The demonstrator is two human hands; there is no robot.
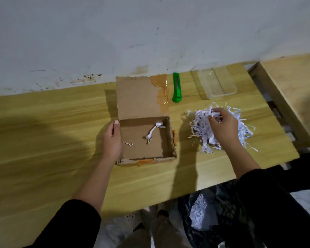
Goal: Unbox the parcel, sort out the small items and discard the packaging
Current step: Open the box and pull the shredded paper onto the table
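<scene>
An open cardboard box (pixel 143 144) sits mid-table, its lid flap standing back with brown tape on it. Only a few white paper shreds (pixel 153 131) lie inside. My left hand (pixel 112 140) grips the box's left wall, thumb over the rim. To the right lies a pile of white shredded paper (pixel 240 127) on the wooden table (pixel 52 140). My right hand (pixel 222 126) rests on that pile, fingers pinched on some shreds.
A green utility knife (pixel 177 87) lies behind the box, beside a clear plastic tray (pixel 217 85). A black mesh bin (pixel 222 215) holding shredded paper stands below the table's front edge. A gap and another wooden surface (pixel 293 83) lie at the right. A wall runs behind.
</scene>
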